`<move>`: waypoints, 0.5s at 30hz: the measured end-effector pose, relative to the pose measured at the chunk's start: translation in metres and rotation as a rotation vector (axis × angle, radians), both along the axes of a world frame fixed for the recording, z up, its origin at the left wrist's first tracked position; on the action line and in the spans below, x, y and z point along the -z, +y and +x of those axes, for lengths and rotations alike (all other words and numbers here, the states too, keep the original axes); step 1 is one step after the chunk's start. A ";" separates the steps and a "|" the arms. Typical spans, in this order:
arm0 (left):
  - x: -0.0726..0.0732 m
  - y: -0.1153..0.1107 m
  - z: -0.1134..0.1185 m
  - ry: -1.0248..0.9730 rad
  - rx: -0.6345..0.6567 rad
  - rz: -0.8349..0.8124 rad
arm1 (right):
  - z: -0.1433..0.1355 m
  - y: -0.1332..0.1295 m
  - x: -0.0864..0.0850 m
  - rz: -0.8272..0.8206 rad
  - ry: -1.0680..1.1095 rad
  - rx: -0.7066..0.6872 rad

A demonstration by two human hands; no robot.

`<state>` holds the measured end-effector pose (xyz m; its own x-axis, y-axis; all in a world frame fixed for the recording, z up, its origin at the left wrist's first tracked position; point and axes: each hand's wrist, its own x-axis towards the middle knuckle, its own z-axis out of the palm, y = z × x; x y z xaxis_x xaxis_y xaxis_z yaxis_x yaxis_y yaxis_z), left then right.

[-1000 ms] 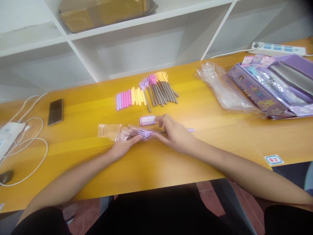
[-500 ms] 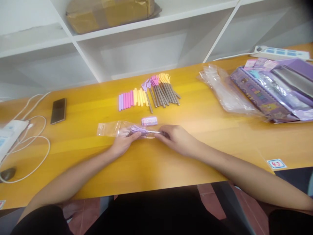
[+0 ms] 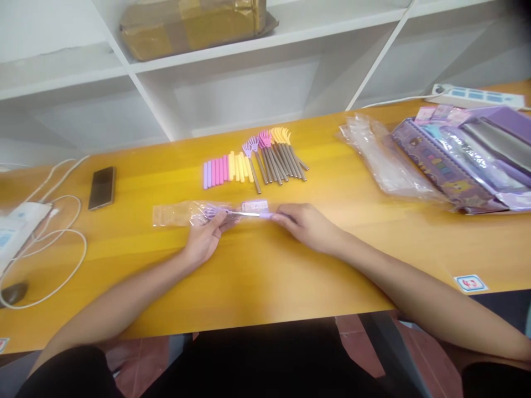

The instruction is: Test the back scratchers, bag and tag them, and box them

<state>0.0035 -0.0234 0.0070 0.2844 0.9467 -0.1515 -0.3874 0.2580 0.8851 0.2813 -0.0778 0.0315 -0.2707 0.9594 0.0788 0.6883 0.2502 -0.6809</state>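
Observation:
My left hand (image 3: 204, 237) is closed on the purple claw head (image 3: 213, 211) of a back scratcher, together with a clear plastic bag (image 3: 172, 214) that stretches out to the left. The scratcher's metal rod (image 3: 248, 214) points right, and my right hand (image 3: 302, 222) pinches its purple handle end (image 3: 267, 215). Just behind the rod lies a small pink and purple packet (image 3: 254, 206). Farther back are a row of purple, pink and yellow sticks (image 3: 219, 170) and a group of metal rods (image 3: 282, 160) with purple, pink and yellow claw heads.
At the right are a clear plastic wrap (image 3: 384, 160), a purple box (image 3: 448, 166) with packages in it, and a power strip (image 3: 477, 96). A phone (image 3: 102, 188), white cables (image 3: 83, 243) and a dark mouse (image 3: 14, 294) lie left. White shelves (image 3: 249, 47) stand behind.
The claw head and bag have shifted left with my left hand. More of the metal rod shows, and a purple handle end is now visible at my right fingertips.

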 end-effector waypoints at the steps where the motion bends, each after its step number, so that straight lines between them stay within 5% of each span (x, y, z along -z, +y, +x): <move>1: -0.001 -0.002 0.000 0.006 0.023 0.001 | -0.003 -0.002 0.001 0.006 0.024 -0.017; 9: -0.004 -0.010 0.004 0.030 0.133 0.006 | -0.010 -0.009 0.000 0.029 0.072 -0.033; 15: 0.013 -0.014 -0.003 0.162 0.226 0.017 | -0.016 -0.010 0.001 0.002 0.131 -0.099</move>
